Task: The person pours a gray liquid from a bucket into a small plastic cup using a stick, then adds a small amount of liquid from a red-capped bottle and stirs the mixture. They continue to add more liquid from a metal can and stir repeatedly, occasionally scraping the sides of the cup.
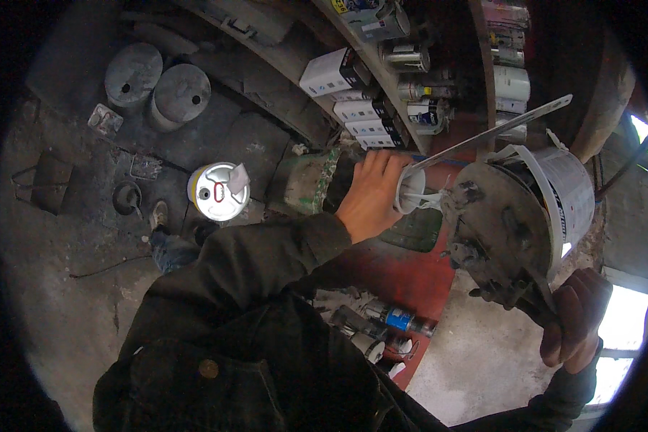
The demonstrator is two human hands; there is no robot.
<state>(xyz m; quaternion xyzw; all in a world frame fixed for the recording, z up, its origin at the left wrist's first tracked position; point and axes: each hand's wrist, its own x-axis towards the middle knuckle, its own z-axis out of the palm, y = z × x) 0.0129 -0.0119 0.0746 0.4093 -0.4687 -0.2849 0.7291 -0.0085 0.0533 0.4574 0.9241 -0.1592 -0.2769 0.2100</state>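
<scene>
Cup (411, 194), small and white, is in my left hand (371, 189), fingers wrapped round its side, forearm crossing from the lower left. From my end I see a long metal strip (500, 131) slanting from its rim toward the upper right, near a grimy round plate (493, 230). My right hand (577, 317) sits lower, forearm angled upward, fingers curled about a dark tool (536, 297); its kind I cannot tell.

Cup (411, 186): smooth plstc. Strip (497, 132): mtl. Can (214, 206): glossy mtl. Jacket (216, 288): matt cloth.
</scene>
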